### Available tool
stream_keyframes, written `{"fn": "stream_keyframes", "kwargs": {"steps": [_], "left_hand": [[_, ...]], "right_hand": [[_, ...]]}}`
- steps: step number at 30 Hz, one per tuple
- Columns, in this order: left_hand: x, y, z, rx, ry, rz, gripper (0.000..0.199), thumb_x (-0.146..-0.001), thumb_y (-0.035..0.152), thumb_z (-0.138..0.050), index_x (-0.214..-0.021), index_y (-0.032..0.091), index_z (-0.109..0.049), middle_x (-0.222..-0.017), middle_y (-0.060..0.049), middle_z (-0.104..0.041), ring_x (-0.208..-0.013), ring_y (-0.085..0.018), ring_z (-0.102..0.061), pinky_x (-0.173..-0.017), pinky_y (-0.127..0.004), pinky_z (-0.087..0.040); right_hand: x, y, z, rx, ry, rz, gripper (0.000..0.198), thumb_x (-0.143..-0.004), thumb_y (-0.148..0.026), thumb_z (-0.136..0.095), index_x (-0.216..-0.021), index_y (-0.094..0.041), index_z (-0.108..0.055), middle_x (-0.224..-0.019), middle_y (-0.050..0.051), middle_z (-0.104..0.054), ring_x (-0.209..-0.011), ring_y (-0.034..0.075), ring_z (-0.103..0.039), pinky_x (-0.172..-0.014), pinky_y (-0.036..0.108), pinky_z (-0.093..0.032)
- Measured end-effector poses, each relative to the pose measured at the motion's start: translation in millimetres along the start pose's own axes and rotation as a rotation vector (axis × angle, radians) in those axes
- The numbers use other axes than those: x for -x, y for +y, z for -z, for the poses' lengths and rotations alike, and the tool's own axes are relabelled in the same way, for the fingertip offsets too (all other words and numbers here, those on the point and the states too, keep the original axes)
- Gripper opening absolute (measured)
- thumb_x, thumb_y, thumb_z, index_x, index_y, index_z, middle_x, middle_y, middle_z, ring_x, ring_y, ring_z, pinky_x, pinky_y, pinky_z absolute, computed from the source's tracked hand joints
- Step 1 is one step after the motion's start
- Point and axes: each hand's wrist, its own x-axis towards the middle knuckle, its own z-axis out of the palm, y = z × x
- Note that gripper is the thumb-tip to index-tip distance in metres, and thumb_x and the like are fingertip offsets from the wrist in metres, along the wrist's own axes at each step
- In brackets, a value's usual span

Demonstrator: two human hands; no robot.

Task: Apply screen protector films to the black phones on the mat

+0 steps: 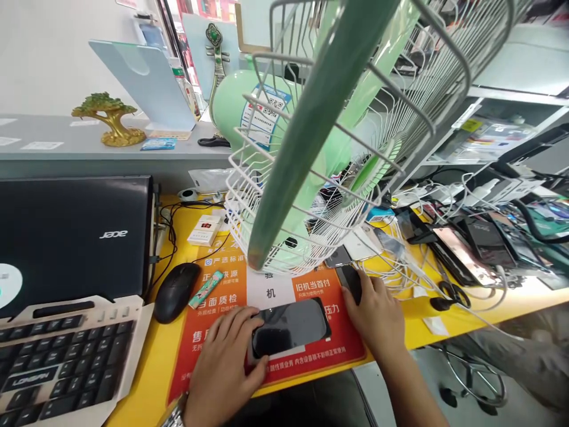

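My left hand [231, 356] holds the left end of a black smartphone [291, 329], its thumb at the near edge and its fingers at the far one. The phone lies screen up on a red and orange printed mat [195, 365]. My right hand [377, 311] is closed round a second dark phone [350, 283] at the mat's right edge; part of it is hidden under the fingers. Just beyond the hands stands a pale green fan part in a white wire cage [311, 261], with a thick green bar [306, 136] crossing close to the camera.
At left sit a black mouse [176, 292], a keyboard [62, 367] and an Acer laptop [75, 237]. A green wrapped packet [206, 289] and a white box [204, 230] lie nearby. Tangled white cables [404, 273], scissors [448, 295] and several phones [462, 255] crowd the right.
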Motion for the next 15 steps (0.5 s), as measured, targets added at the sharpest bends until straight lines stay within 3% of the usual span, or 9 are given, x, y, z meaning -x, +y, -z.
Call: {"fn": "stream_keyframes", "kwargs": {"steps": [4, 8, 13, 15], "left_hand": [[3.9, 2.7, -1.6, -0.029, 0.032, -0.017, 0.044, -0.082, 0.024, -0.059, -0.125, 0.025, -0.051, -0.133, -0.006, -0.061, -0.126, -0.029, -0.053, -0.103, -0.049, -0.042], [5.0, 3.0, -2.3, -0.054, 0.049, -0.022, 0.051, -0.082, 0.024, -0.059, -0.131, 0.023, -0.049, -0.134, -0.007, -0.06, -0.126, -0.029, -0.053, -0.104, -0.049, -0.043], [4.6, 3.1, -0.6, -0.053, 0.062, -0.019, 0.055, -0.081, 0.025, -0.059, -0.135, 0.023, -0.048, -0.136, -0.007, -0.06, -0.125, -0.029, -0.055, -0.103, -0.049, -0.046], [5.1, 3.3, -0.4, -0.045, 0.078, -0.024, 0.053, -0.081, 0.024, -0.058, -0.133, 0.022, -0.049, -0.133, -0.008, -0.062, -0.124, -0.029, -0.056, -0.104, -0.049, -0.047]], "right_hand": [[-4.8, 5.9, -7.3, -0.198, -0.037, -0.04, 0.056, -0.093, -0.044, -0.054, -0.138, -0.01, -0.052, -0.114, 0.02, -0.065, -0.104, 0.04, -0.065, -0.087, 0.056, -0.05], [-7.9, 10.8, -14.8, -0.343, -0.027, -0.023, 0.054, -0.092, -0.04, -0.051, -0.139, -0.013, -0.05, -0.124, 0.017, -0.065, -0.114, 0.032, -0.064, -0.095, 0.046, -0.051], [6.4, 5.6, -1.0, -0.466, 0.02, -0.034, 0.047, -0.099, -0.046, -0.038, -0.131, -0.016, -0.054, -0.119, 0.015, -0.07, -0.108, 0.029, -0.068, -0.087, 0.041, -0.055], [15.6, -1.2, 7.8, -0.54, -0.028, 0.014, 0.049, -0.099, -0.049, -0.04, -0.135, -0.019, -0.052, -0.122, 0.013, -0.07, -0.109, 0.027, -0.068, -0.087, 0.039, -0.056]]}}
